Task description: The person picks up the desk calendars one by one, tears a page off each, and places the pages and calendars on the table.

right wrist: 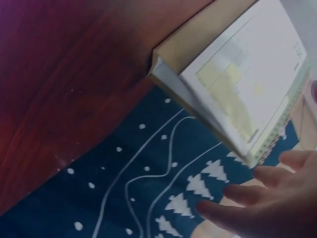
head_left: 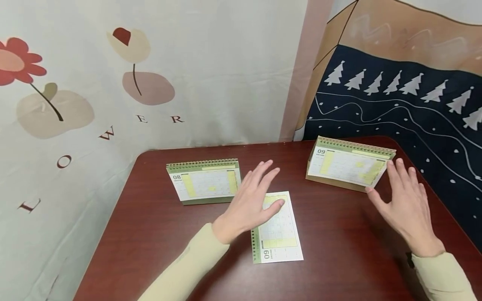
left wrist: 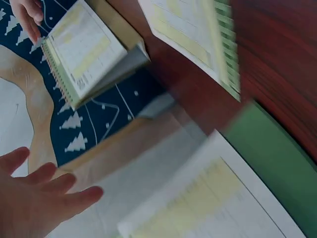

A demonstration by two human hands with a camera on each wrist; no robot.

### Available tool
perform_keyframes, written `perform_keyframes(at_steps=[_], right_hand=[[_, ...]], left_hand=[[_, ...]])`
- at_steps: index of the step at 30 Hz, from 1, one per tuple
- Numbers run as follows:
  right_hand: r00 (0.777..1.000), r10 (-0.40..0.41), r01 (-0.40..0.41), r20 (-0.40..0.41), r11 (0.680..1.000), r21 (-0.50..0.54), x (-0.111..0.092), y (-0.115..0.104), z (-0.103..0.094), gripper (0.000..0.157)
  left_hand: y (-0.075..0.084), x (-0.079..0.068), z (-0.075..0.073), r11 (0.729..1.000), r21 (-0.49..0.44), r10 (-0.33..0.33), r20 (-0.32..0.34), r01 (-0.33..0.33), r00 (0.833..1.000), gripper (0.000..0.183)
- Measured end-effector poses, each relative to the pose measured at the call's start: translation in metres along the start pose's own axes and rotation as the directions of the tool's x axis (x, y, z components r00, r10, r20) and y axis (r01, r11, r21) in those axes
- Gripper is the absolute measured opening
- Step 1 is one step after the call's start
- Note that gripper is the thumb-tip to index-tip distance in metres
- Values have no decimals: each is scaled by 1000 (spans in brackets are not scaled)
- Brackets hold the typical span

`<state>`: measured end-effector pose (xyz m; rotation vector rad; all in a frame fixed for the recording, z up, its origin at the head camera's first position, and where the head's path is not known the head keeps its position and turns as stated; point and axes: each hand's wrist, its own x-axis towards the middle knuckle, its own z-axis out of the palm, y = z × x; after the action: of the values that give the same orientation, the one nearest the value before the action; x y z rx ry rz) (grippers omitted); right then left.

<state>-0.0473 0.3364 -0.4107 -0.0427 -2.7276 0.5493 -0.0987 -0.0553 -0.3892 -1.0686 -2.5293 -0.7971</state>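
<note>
Two desk calendars stand on the table, a spiral-bound one marked 08 [head_left: 205,184] at the left and one marked 09 [head_left: 348,165] at the right. Between them, nearer the front, a loose calendar page [head_left: 282,230] marked 09 lies flat, its punched green edge facing left. My left hand [head_left: 248,202] hovers with spread fingers over the page, overlapping its left part and the 08 calendar's right edge in the head view. My right hand [head_left: 406,209], fingers extended, is right at the lower right corner of the 09 calendar. Neither hand grips anything.
The dark red-brown table [head_left: 143,251] has rounded far corners. Behind it hangs a pale cloth [head_left: 226,83] with flowers and letters. A dark blue cloth with white trees [head_left: 376,108] hangs along the right side.
</note>
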Motion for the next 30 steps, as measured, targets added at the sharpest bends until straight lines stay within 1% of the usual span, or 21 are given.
perform_keyframes(at_steps=[3,6,9,11,14,18,22,26,30], right_hand=[[999,40,-40,3,998,54,8,6,-1,88],[996,89,-91,16,988,126,15,9,-1,92],[988,148,-154,43,967,201,22,10,0,95],[982,175,-186,64,948,259,26,10,1,96],[977,193,-212,89,910,356,31,12,3,95],[972,211,-236,106,860,452,34,16,7,92],[966,226,-257,122,831,493,37,18,10,88],[965,225,-261,133,811,524,40,18,12,83],[968,220,-251,123,797,549,41,18,14,76]], left_hand=[[4,18,11,998,-21,-63,93,65,994,78],[5,35,22,991,-37,-118,167,126,979,84],[4,51,35,978,-93,-164,219,188,962,88],[3,61,42,959,-157,-195,251,238,948,90],[0,74,53,915,-265,-223,293,304,930,91],[-6,90,67,858,-362,-249,326,363,912,90],[-10,101,78,819,-401,-286,336,411,898,86],[-10,110,86,793,-427,-299,346,434,889,82],[-8,115,95,777,-453,-287,363,437,887,78]])
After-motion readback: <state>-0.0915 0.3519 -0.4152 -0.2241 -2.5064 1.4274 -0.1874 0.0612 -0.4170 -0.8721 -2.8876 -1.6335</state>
